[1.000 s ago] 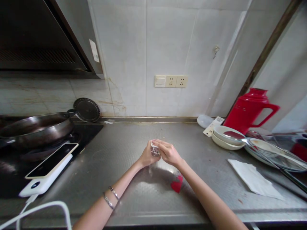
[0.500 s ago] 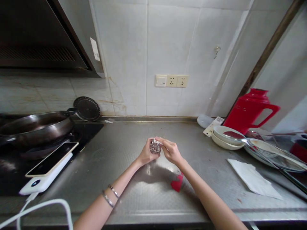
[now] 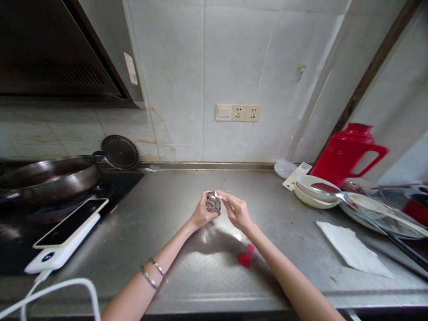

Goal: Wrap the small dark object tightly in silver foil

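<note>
My left hand (image 3: 201, 213) is wrapped round a small, shiny, glass-like jar (image 3: 213, 203) with a dark, glinting surface, held above the steel counter. At its top edge, my right hand (image 3: 238, 211) pinches a small white scrap (image 3: 219, 195) that looks like tissue or thin film; its exact kind is too small to tell. A red heart-shaped piece (image 3: 245, 257) with a notched top lies on the counter (image 3: 167, 249) below, near my right forearm.
To the left, a pan (image 3: 50, 176) sits on the black stove, with a phone (image 3: 72, 223) on a white power bank (image 3: 62, 249) beside it. A folded white tissue (image 3: 351, 247), stacked bowls (image 3: 314, 198), a plate (image 3: 363, 203) and a red thermos (image 3: 346, 154) stand right.
The jar has turned slightly in my left hand, and my right fingers have shifted a little along its top edge. The view has drifted slightly; other things stay put.
</note>
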Available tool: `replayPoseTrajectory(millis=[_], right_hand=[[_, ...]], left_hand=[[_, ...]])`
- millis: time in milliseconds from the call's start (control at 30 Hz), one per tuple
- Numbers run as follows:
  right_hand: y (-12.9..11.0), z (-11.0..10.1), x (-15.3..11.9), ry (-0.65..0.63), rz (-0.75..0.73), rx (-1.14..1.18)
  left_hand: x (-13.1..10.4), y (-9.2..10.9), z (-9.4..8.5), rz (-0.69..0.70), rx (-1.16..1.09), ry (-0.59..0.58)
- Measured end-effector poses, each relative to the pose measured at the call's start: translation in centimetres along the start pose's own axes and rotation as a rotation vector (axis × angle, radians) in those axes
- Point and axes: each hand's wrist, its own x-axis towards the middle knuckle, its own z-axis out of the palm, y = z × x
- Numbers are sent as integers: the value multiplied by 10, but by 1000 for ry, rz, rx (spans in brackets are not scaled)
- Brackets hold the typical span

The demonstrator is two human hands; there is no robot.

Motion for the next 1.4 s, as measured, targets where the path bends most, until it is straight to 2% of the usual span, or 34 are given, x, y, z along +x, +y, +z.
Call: replayPoseTrajectory(millis=[67, 200, 267, 333, 467, 533, 600, 733, 800, 1000, 1200, 1400], right_hand=[[-3, 3, -2, 9, -9, -7], [-10, 7, -5, -64, -191, -22], [-10, 7, -6, -83, -217, -23], [-6, 6, -4, -62, -152, -20], [2, 4, -1, 6, 91, 7], [3, 5, -1, -11, 127, 3], [0, 6, -1, -64, 70, -26], [-4, 5, -2, -198, -160, -94], [-2, 3, -1, -234, -226, -117], [6, -3, 0, -188, -196, -183], [-5, 2, -1, -213, -290, -133], [5, -3, 0, -181, -172, -128]], left_hand=[[1, -1, -1, -2, -5, 0], [3, -4, -3, 24, 22, 31], [4, -4, -4, 39, 29, 37], [3, -4, -4, 42, 32, 19], [2, -5, -3, -3, 73, -3], [3, -8, -3, -19, 121, -10], [4, -11, -4, -9, 195, -1], [5, -14, -3, 31, 338, 36], [5, -12, -2, 32, 377, 46], [4, -10, 1, 12, 392, 32], [4, -7, -2, 65, 400, 40], [1, 1, 4, 46, 400, -13]])
